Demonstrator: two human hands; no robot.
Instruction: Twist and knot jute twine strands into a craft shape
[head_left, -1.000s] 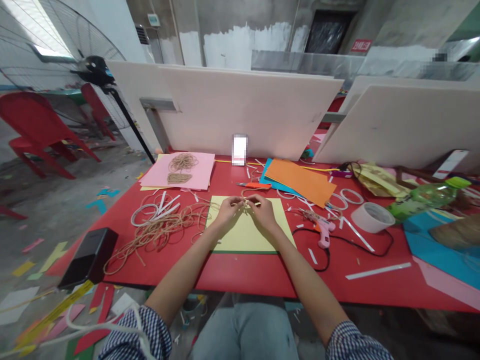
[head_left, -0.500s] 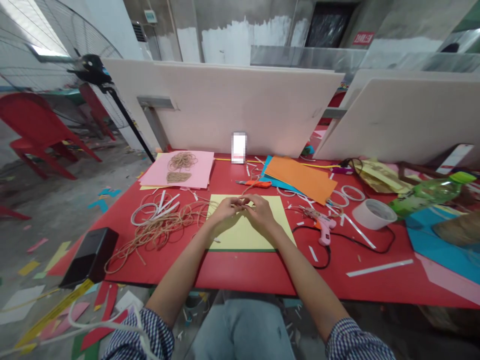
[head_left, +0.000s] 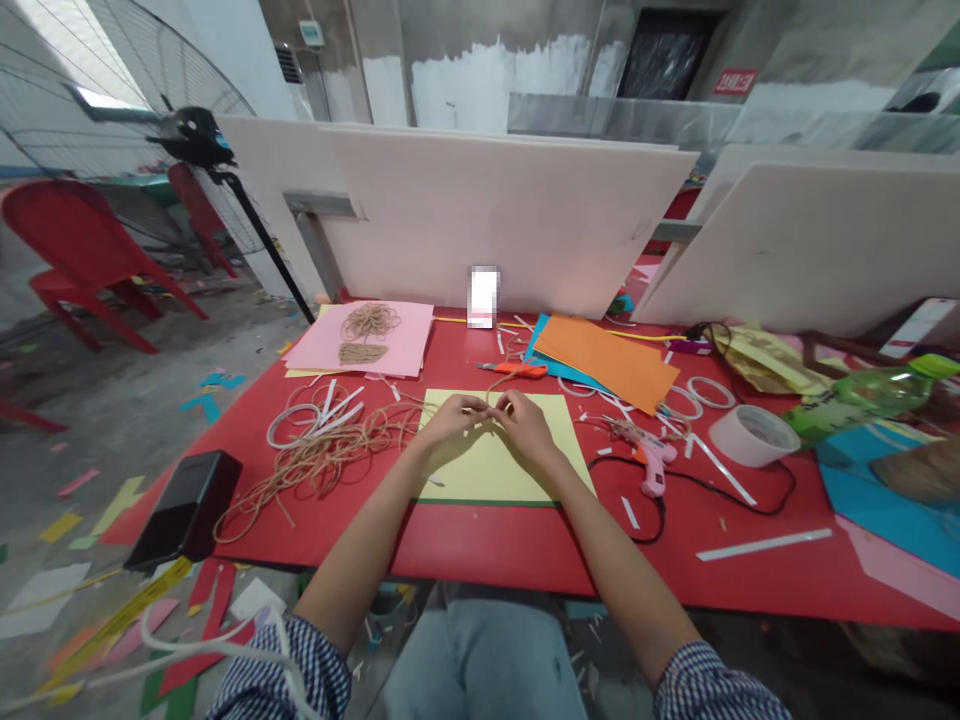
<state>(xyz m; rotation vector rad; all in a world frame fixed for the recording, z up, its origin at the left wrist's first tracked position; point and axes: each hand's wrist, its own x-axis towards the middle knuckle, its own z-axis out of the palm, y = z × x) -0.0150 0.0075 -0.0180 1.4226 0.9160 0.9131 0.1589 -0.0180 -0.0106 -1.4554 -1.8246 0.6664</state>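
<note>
Over a pale yellow paper sheet [head_left: 495, 470] on the red table [head_left: 480, 545], my left hand [head_left: 450, 420] and my right hand [head_left: 529, 425] meet fingertip to fingertip. Both pinch a thin length of brown twine [head_left: 491, 407] between them. The twine trails left into a loose tangle of twine [head_left: 322, 460] lying on the table. Both hands are closed in a pinch.
A pink sheet with coiled twine shapes [head_left: 364, 335] lies at back left. Orange scissors [head_left: 517, 369], orange paper [head_left: 607, 360], a pink glue gun [head_left: 651, 468] with black cord, a tape roll [head_left: 746, 435], a green bottle [head_left: 862, 395] and a black box [head_left: 184, 508] surround the yellow sheet.
My hands stay together over the yellow sheet; the fingers have shifted slightly along the twine. The view has moved a little.
</note>
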